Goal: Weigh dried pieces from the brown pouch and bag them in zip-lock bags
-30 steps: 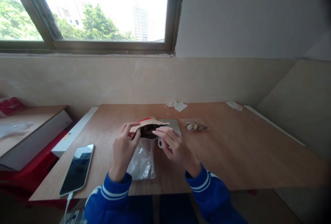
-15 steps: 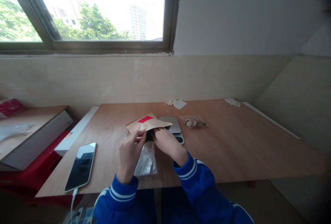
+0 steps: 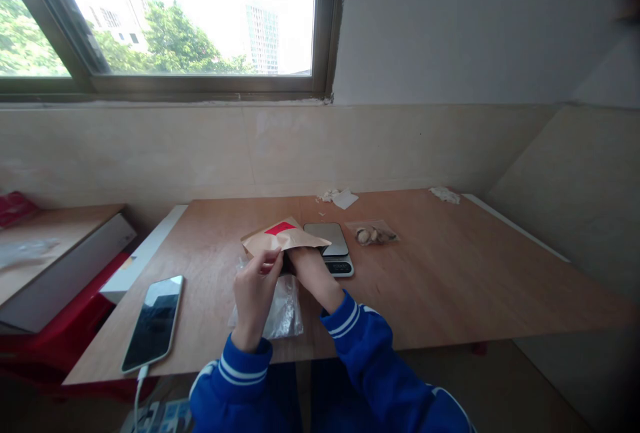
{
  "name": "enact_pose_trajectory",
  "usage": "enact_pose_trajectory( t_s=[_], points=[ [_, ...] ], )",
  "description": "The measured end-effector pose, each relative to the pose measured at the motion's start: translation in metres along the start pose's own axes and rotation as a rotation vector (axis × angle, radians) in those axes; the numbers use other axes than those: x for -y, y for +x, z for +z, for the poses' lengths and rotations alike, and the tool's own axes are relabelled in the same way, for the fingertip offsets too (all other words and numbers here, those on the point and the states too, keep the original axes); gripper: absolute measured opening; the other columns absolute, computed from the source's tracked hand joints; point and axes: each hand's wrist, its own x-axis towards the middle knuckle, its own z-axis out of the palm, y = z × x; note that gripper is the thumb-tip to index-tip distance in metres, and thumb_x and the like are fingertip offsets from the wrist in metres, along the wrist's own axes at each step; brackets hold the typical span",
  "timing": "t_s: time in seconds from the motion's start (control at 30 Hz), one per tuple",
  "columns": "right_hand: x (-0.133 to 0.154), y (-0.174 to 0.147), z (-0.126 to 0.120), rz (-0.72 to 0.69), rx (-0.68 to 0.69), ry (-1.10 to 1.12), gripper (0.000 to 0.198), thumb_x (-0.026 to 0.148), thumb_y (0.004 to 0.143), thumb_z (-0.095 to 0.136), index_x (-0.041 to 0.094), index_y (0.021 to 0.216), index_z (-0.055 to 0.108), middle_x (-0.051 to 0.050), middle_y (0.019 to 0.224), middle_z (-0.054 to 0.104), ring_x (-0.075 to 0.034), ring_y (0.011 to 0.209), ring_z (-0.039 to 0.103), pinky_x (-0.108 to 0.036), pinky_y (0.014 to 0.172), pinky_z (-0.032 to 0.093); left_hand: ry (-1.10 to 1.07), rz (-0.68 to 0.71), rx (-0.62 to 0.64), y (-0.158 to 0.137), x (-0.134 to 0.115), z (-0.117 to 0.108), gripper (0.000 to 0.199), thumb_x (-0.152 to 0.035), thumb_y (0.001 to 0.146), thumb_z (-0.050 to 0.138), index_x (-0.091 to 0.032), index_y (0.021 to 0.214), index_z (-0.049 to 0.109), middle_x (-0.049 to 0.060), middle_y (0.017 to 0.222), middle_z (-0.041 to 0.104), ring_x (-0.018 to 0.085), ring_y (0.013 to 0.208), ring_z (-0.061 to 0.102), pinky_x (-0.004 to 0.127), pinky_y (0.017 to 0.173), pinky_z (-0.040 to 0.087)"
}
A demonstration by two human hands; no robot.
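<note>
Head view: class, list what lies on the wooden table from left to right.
Smartphone → clear plastic bag → kitchen scale → small bag of nuts → crumpled white paper.

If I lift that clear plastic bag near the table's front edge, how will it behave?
The clear plastic bag looks crinkled and flat, so probably floppy and very light. Its glossy film may feel slippery. It lies partly under the left hand, so it may drag.
</note>
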Motion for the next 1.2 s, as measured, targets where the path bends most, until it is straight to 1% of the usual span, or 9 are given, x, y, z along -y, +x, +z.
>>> enact_pose_trajectory(
  t_s=[0.2, 0.33, 0.43, 0.5, 0.63, 0.7, 0.9, 1.1, 1.2],
  points=[
    [0.006, -0.017, -0.026, 0.042, 0.157, 0.013, 0.033, 0.006, 0.09, 0.045, 0.011, 0.116, 0.064, -0.016, 0.11, 0.069, -0.026, 0.099, 0.066, -0.036, 0.091, 0.05, -0.036, -0.015, -0.006, -0.002, -0.001, 0.001, 0.022, -0.042, 0.083, 0.06, -0.023, 0.085, 0.072, -0.001, 0.072, 0.073, 0.014, 0.064, 0.068, 0.022, 0.06, 0.048],
    [0.012, -0.025, -0.04, 0.031, 0.113, 0.041, 0.036, 0.002, 0.087, 0.046, 0.016, 0.114, 0.065, -0.014, 0.117, 0.065, -0.026, 0.106, 0.063, -0.036, 0.093, 0.049, -0.017, -0.012, -0.031, 0.003, -0.001, -0.005, 0.024, -0.045, 0.082, 0.061, -0.024, 0.085, 0.072, -0.001, 0.072, 0.072, 0.014, 0.062, 0.067, 0.022, 0.06, 0.048],
    [0.013, -0.031, -0.04, 0.051, 0.064, 0.067, 0.032, 0.003, 0.088, 0.045, 0.018, 0.103, 0.068, -0.011, 0.118, 0.062, -0.024, 0.109, 0.06, -0.035, 0.094, 0.049, 0.0, -0.012, -0.042, 0.007, 0.001, -0.008, 0.025, -0.046, 0.082, 0.062, -0.024, 0.085, 0.073, -0.001, 0.073, 0.073, 0.014, 0.063, 0.067, 0.022, 0.06, 0.049],
    [0.012, -0.033, -0.037, 0.066, 0.074, 0.079, 0.032, 0.004, 0.089, 0.044, 0.018, 0.104, 0.068, -0.011, 0.116, 0.062, -0.023, 0.107, 0.061, -0.034, 0.092, 0.05, 0.0, 0.005, -0.037, 0.008, 0.002, -0.006, 0.024, -0.046, 0.082, 0.062, -0.024, 0.086, 0.073, -0.001, 0.074, 0.073, 0.014, 0.063, 0.067, 0.022, 0.06, 0.049],
    [0.011, -0.032, -0.036, 0.093, 0.109, 0.062, 0.042, 0.005, 0.09, 0.043, 0.017, 0.129, 0.054, -0.014, 0.121, 0.062, -0.024, 0.107, 0.063, -0.035, 0.09, 0.051, -0.029, 0.034, -0.039, 0.004, 0.002, -0.001, 0.021, -0.042, 0.082, 0.062, -0.024, 0.086, 0.073, -0.002, 0.072, 0.073, 0.013, 0.06, 0.066, 0.022, 0.059, 0.049],
    [0.01, -0.029, -0.037, 0.098, 0.143, 0.044, 0.046, 0.006, 0.091, 0.041, 0.017, 0.135, 0.048, -0.016, 0.123, 0.062, -0.024, 0.108, 0.063, -0.035, 0.091, 0.051, -0.046, 0.038, -0.036, 0.0, 0.001, 0.001, 0.02, -0.041, 0.082, 0.062, -0.024, 0.085, 0.073, -0.002, 0.07, 0.072, 0.013, 0.059, 0.066, 0.021, 0.059, 0.05],
    [0.009, -0.019, -0.027, 0.145, 0.283, -0.048, 0.039, 0.006, 0.094, 0.036, 0.012, 0.123, 0.06, -0.017, 0.114, 0.068, -0.028, 0.099, 0.068, -0.037, 0.086, 0.053, -0.041, 0.017, -0.034, -0.006, 0.003, 0.005, 0.021, -0.042, 0.082, 0.062, -0.023, 0.082, 0.072, -0.001, 0.07, 0.072, 0.014, 0.061, 0.067, 0.022, 0.059, 0.05],
    [0.008, -0.02, -0.022, 0.132, 0.232, -0.027, 0.039, 0.003, 0.092, 0.039, 0.017, 0.119, 0.063, -0.014, 0.109, 0.069, -0.024, 0.094, 0.069, -0.033, 0.084, 0.054, -0.061, -0.004, -0.031, -0.004, 0.003, 0.004, 0.022, -0.042, 0.082, 0.062, -0.023, 0.083, 0.073, -0.001, 0.07, 0.072, 0.014, 0.06, 0.067, 0.022, 0.06, 0.051],
    [0.008, -0.027, -0.026, 0.08, 0.127, 0.018, 0.035, 0.004, 0.091, 0.043, 0.017, 0.114, 0.066, -0.014, 0.115, 0.066, -0.024, 0.101, 0.066, -0.035, 0.091, 0.052, -0.045, -0.021, -0.04, -0.003, 0.002, 0.003, 0.023, -0.043, 0.082, 0.063, -0.024, 0.085, 0.073, -0.001, 0.071, 0.073, 0.014, 0.062, 0.067, 0.022, 0.062, 0.051]
  ],
)
